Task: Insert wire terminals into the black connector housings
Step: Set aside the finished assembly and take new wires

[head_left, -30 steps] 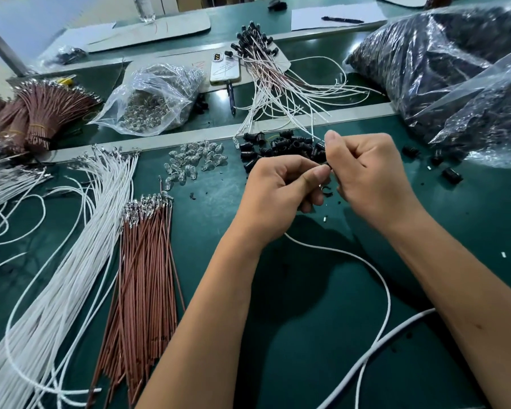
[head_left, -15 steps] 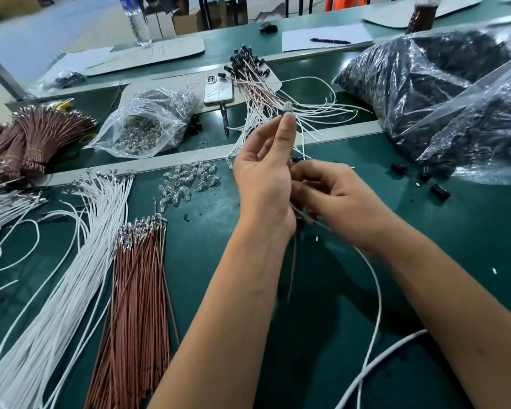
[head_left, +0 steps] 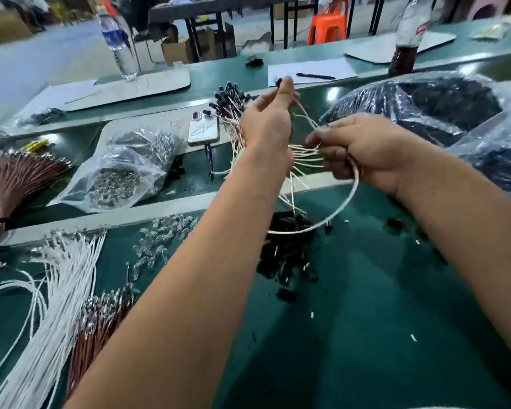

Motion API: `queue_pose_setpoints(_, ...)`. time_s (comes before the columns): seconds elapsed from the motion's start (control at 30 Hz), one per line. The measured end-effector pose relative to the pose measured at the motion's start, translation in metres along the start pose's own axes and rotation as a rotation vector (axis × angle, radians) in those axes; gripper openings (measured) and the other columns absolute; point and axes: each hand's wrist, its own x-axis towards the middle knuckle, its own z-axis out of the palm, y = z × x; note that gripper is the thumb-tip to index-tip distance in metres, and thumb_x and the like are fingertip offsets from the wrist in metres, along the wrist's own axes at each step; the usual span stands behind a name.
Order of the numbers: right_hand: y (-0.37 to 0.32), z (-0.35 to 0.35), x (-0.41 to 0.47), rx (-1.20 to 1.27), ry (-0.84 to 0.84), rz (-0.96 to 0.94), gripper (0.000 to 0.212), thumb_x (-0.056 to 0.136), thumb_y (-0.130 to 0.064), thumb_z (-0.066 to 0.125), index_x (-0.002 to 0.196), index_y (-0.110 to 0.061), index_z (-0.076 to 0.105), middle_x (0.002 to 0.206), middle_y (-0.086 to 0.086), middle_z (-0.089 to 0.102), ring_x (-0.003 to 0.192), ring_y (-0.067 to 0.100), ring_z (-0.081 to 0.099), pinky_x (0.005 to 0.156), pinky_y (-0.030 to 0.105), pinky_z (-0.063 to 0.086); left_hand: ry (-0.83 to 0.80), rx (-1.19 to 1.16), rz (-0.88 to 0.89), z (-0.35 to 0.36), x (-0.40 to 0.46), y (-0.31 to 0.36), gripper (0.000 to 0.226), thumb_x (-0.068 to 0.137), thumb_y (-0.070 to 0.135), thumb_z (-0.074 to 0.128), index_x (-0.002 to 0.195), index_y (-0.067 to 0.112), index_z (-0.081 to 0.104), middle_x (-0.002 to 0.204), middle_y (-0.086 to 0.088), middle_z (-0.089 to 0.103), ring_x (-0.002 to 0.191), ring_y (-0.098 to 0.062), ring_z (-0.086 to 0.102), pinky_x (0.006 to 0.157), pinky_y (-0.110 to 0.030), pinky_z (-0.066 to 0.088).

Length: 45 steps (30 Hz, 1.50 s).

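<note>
Both hands raised over green bench, working one white wire.
Left hand [head_left: 267,119] pinches black housing [head_left: 278,82] at fingertips; right hand [head_left: 363,149] grips white wire [head_left: 347,199], which loops above loose housings [head_left: 286,246].

head cam, single view | worn on head, faces forward and down | close over green bench [head_left: 366,335], both forearms reaching in | far tables at top edge | motion-blurred

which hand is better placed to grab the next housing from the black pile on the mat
Right, probably. The right hand sits nearer the housing pile; the left hand is raised farther back, pinching a finished housing.
</note>
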Motion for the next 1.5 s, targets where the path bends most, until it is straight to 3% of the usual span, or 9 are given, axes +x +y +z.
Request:
queue_pose_setpoints(0.1,-0.012,-0.016,0.051,0.097,0.148,0.062,0.036,0.114,-0.018,0.036,0.087,-0.012,0.06,0.054,-0.005,0.036,0.04,0.006,0.04,0.039,0.017,0.035,-0.042,0.426,0.123,0.002,0.057,-0.017,0.038,0.106,0.04,0.048,0.099,0.009,0.068,0.089,-0.003,0.07,0.08,-0.018,0.061,0.072,-0.031,0.048)
queue_pose_setpoints(0.23,-0.022,-0.029,0.128,-0.01,0.252,0.205,0.036,0.113,-0.016,0.025,0.088,-0.015,0.052,0.063,-0.004,0.029,0.033,0.002,0.024,0.03,0.015,0.018,-0.155,1.574,0.395,0.001,0.132,-0.05,0.039,0.104,0.046,0.047,0.123,0.016,0.064,0.124,-0.012,0.065,0.12,-0.029,0.056,0.109,-0.045,0.041)
queue_pose_setpoints(0.33,-0.026,-0.033,0.178,-0.076,0.293,0.294,0.038,0.111,-0.021,0.023,0.087,-0.013,0.052,0.064,-0.003,0.03,0.033,0.005,0.019,0.029,0.018,0.016,-0.382,1.815,0.415,0.012,0.172,-0.066,0.063,0.102,0.052,0.046,0.153,0.016,0.037,0.155,-0.019,0.038,0.145,-0.037,0.031,0.121,-0.049,0.026)
queue_pose_setpoints(0.43,-0.026,-0.04,0.22,-0.067,0.351,0.302,0.036,0.109,-0.021,0.024,0.083,-0.013,0.047,0.062,-0.002,0.027,0.035,0.008,0.017,0.031,0.017,0.014,-0.541,1.859,0.388,0.017,0.193,-0.075,0.062,0.104,0.052,0.041,0.155,0.016,0.036,0.155,-0.021,0.038,0.144,-0.04,0.035,0.119,-0.045,0.031)
queue_pose_setpoints(0.53,-0.03,-0.053,0.256,-0.34,0.541,0.153,0.027,0.104,-0.007,0.032,0.084,-0.009,0.05,0.072,0.012,0.048,0.049,0.02,0.044,0.039,0.023,0.035,-0.425,1.735,0.519,0.006,0.198,-0.071,0.047,0.104,0.052,0.044,0.11,0.012,0.068,0.118,-0.019,0.063,0.114,-0.039,0.058,0.094,-0.042,0.049)
queue_pose_setpoints(0.63,-0.02,-0.069,0.276,-0.976,0.682,-0.044,0.024,0.097,0.001,0.048,0.117,0.002,0.059,0.119,0.026,0.064,0.111,0.042,0.064,0.089,0.043,0.053,-0.336,1.827,0.582,-0.013,0.196,-0.06,0.053,0.101,0.057,0.044,0.088,0.012,0.068,0.097,-0.017,0.071,0.093,-0.037,0.067,0.081,-0.041,0.053)
queue_pose_setpoints(0.93,0.036,-0.049,0.264,-1.809,0.173,0.041,0.044,0.098,-0.014,0.054,0.141,-0.008,0.056,0.138,0.019,0.052,0.129,0.039,0.051,0.097,0.049,0.047,-0.328,2.107,0.66,-0.026,0.171,-0.042,0.022,0.091,0.028,0.055,0.073,0.018,0.049,0.084,-0.005,0.06,0.1,-0.031,0.059,0.086,-0.042,0.044)
queue_pose_setpoints(1.13,0.017,-0.043,0.234,-1.597,0.296,-0.038,0.038,0.098,-0.027,0.058,0.125,-0.001,0.064,0.128,0.025,0.062,0.125,0.042,0.054,0.102,0.044,0.051,-0.341,2.004,0.692,-0.025,0.136,-0.039,0.028,0.096,0.04,0.059,0.112,0.019,0.07,0.113,-0.011,0.061,0.117,-0.032,0.049,0.093,-0.045,0.046)
queue_pose_setpoints(1.5,0.024,0.016,0.092,-1.05,0.394,-0.221,0.02,0.091,-0.018,0.063,0.098,-0.015,0.082,0.103,0.014,0.078,0.101,0.033,0.07,0.091,0.036,0.054,-0.069,1.412,0.583,-0.058,0.032,-0.02,0.03,0.098,0.039,0.06,0.087,0.013,0.072,0.092,-0.005,0.067,0.093,-0.022,0.059,0.087,-0.038,0.05)
